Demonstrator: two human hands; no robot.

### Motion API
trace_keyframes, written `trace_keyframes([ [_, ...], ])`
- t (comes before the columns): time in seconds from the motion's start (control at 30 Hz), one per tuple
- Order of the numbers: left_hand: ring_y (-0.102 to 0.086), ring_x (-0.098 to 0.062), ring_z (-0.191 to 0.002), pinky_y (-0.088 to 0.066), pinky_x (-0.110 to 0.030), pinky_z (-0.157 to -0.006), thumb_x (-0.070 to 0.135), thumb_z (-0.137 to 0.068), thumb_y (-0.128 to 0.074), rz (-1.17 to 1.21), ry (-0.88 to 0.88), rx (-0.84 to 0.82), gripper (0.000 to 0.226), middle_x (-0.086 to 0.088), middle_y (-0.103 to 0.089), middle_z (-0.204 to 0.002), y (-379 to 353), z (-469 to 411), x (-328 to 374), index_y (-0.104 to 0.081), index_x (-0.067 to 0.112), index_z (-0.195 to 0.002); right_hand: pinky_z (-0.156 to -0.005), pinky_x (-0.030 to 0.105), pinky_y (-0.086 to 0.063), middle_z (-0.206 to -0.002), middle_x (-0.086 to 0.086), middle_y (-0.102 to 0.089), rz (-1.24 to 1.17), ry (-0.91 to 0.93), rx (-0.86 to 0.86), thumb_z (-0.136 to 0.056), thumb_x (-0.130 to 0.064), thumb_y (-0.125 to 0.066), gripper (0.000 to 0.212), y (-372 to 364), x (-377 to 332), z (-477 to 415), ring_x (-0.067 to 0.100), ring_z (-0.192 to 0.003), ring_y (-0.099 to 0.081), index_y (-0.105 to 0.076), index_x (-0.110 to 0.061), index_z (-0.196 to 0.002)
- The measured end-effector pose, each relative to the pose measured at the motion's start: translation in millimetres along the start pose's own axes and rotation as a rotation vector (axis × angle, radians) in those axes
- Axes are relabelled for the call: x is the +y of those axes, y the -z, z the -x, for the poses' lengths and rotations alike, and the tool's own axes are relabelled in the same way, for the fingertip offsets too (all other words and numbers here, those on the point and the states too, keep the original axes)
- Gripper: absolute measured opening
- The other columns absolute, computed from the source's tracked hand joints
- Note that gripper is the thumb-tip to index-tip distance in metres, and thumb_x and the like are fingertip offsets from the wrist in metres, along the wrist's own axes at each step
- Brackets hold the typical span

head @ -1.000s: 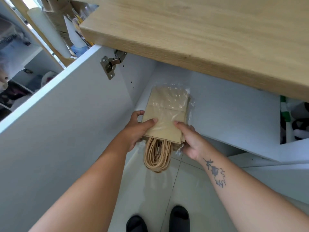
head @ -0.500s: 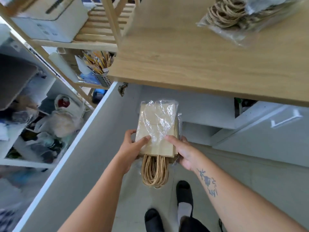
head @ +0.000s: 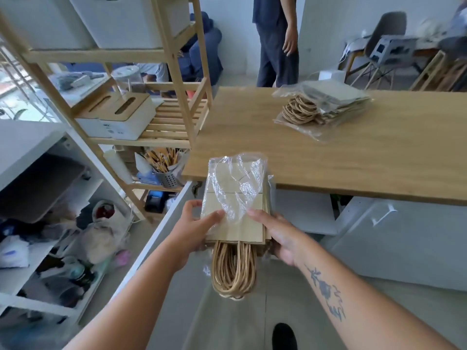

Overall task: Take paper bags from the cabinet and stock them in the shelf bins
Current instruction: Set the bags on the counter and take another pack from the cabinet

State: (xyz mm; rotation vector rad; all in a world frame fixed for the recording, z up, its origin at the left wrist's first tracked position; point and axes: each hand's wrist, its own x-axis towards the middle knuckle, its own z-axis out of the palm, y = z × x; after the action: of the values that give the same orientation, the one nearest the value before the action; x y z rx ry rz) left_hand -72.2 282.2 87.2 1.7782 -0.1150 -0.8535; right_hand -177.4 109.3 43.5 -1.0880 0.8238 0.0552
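Observation:
Both hands hold a stack of brown paper bags [head: 233,227] wrapped in loose clear plastic, in front of the wooden counter's edge. My left hand [head: 195,229] grips its left side, thumb on top. My right hand [head: 276,236] grips the right side the same way. The twisted paper handles [head: 233,269] hang down below the stack. A second plastic-wrapped pack of bags [head: 326,104] lies on the wooden counter [head: 353,157]. The white cabinet door [head: 154,248] stands open to my left.
A wooden shelf rack [head: 177,79] with white boxes [head: 118,117] and a pencil cup [head: 165,170] stands left of the counter. White shelves [head: 45,243] full of clutter are at far left. A person [head: 276,41] stands beyond the counter, with chairs [head: 379,44] at back right.
The stack has come up out of the cabinet to counter height, still held by both hands. My view has lifted from the cabinet interior to the counter and the room.

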Motion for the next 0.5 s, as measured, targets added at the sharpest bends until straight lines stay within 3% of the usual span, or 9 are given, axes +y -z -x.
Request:
trace_keyframes([
  [0.1, -0.074, -0.028, -0.084, -0.058, -0.055, -0.084, 0.048, -0.078, -0.078, -0.035, -0.059, 0.018, 0.059, -0.003, -0.072, -0.106, -1.5, -18.1, 31.8, -0.042, 0.037, -0.123, -0.060, 0.038, -0.057, -0.114, 0.016, -0.071, -0.033, 0.052, -0.015, -0.054, -0.049, -0.091, 0.100, 3.2, -36.0, -12.7, 0.033, -0.094, -0.072, -0.046, -0.016, -0.137],
  [0.27, -0.072, -0.031, -0.096, -0.054, -0.057, -0.091, 0.050, -0.078, -0.077, -0.023, -0.090, 0.063, 0.058, -0.002, -0.072, -0.107, -18.4, -71.1, 83.4, -0.043, 0.037, -0.123, -0.070, 0.044, -0.060, -0.116, 0.015, -0.069, -0.036, 0.084, -0.011, -0.040, -0.056, -0.093, 0.122, 13.8, -101.8, -59.4, 0.032, -0.097, -0.072, -0.041, -0.014, -0.141],
  [0.37, -0.072, -0.031, -0.096, -0.056, -0.056, -0.089, 0.055, -0.075, -0.077, 0.004, -0.067, 0.117, 0.063, -0.003, -0.070, -0.109, -32.6, -111.1, 105.0, -0.042, 0.039, -0.124, -0.093, 0.053, -0.053, -0.113, 0.011, -0.068, 0.034, 0.107, 0.052, -0.046, -0.061, -0.088, 0.103, 20.9, -134.2, -95.5, 0.032, -0.101, -0.067, -0.044, -0.017, -0.128],
  [0.5, -0.072, -0.025, -0.093, -0.058, -0.051, -0.087, 0.050, -0.081, -0.075, 0.050, -0.050, 0.166, 0.057, -0.001, -0.068, -0.109, -53.8, -164.5, 134.3, -0.043, 0.035, -0.126, -0.083, 0.057, -0.056, -0.113, 0.012, -0.064, 0.004, 0.116, 0.037, -0.067, -0.053, -0.082, 0.075, 31.2, -171.8, -143.6, 0.034, -0.098, -0.066, -0.042, -0.023, -0.122],
])
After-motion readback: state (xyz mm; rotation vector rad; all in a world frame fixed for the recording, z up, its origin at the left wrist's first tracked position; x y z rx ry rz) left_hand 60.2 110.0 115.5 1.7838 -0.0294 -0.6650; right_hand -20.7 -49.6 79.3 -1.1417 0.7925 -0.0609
